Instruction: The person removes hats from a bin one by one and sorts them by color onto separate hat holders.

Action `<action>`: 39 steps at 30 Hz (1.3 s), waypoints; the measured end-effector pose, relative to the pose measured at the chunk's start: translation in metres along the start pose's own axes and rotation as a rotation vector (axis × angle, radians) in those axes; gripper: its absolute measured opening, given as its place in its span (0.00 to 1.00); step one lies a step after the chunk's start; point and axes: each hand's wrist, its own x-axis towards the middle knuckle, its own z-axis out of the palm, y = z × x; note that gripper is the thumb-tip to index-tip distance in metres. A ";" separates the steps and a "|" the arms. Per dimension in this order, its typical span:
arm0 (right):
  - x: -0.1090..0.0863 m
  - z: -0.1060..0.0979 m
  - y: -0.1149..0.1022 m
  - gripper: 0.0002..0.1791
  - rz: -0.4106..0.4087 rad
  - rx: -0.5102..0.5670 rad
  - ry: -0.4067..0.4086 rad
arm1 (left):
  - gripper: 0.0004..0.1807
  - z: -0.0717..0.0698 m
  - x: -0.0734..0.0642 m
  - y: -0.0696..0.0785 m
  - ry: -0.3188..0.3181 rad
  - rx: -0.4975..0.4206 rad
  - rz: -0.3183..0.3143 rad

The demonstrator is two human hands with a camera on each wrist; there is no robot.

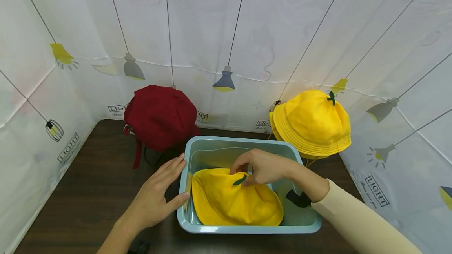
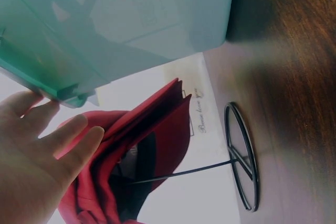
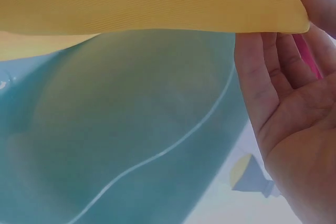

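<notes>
A yellow bucket hat (image 1: 226, 199) with a green leaf on its crown lies inside a light blue plastic bin (image 1: 247, 229). My right hand (image 1: 263, 167) reaches over the bin and pinches the crown beside the leaf between thumb and fingers. In the right wrist view the yellow cloth (image 3: 157, 3) runs into that hand's grip, above the bin's blue wall. My left hand (image 1: 160, 191) rests at the bin's left rim, fingers spread and fairly straight. Its fingertips (image 2: 47, 106) touch the rim in the left wrist view.
Behind the bin on the left, a dark red hat (image 1: 160, 117) sits on a black wire stand (image 2: 244, 161). Another yellow hat (image 1: 314, 122) with a leaf stands behind the bin's right end. A printed white curtain (image 1: 197, 22) encloses the dark wooden table (image 1: 81, 191).
</notes>
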 end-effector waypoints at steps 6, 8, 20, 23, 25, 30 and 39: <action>-0.004 -0.008 -0.009 0.19 -0.007 -0.006 0.030 | 0.43 0.000 -0.001 -0.001 0.006 0.007 0.001; -0.006 -0.011 -0.011 0.19 -0.004 -0.004 0.038 | 0.43 0.000 -0.001 -0.001 0.008 0.009 0.002; -0.016 -0.026 -0.022 0.19 0.006 0.006 0.089 | 0.43 0.000 0.000 -0.001 0.003 0.007 0.003; -0.018 -0.030 -0.025 0.19 -0.011 0.005 0.103 | 0.43 0.000 0.000 -0.001 0.003 0.006 0.001; -0.020 -0.032 -0.026 0.19 -0.017 0.003 0.114 | 0.43 0.000 0.000 0.000 0.003 0.005 0.000; -0.026 -0.039 -0.031 0.19 -0.012 -0.016 0.150 | 0.43 0.000 0.000 0.000 0.004 0.003 -0.003; -0.036 -0.054 -0.045 0.22 0.056 -0.004 0.176 | 0.42 0.000 -0.001 0.000 0.005 0.000 -0.004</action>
